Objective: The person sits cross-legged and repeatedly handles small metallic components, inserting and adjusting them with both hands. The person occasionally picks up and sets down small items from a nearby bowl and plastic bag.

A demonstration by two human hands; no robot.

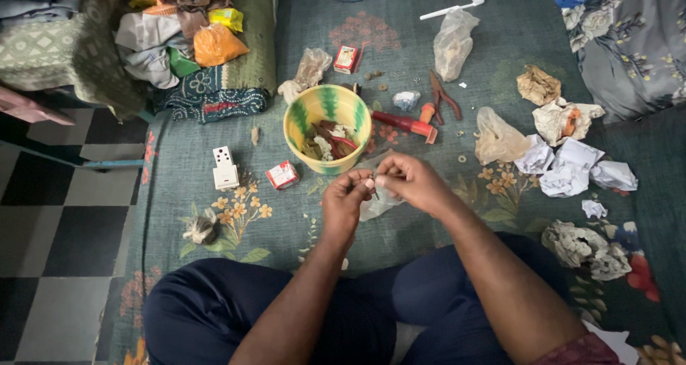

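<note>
At centre frame, both hands meet above the carpet: the left hand and right hand pinch a small item too tiny to identify between fingertips, with a clear bag beneath them. Just above sits a yellow-green bowl; red pliers lie to its right.

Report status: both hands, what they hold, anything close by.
Left hand and right hand pinch a clear plastic bag together. Yellow-green bowl of bits just ahead. Nothing between.
</note>
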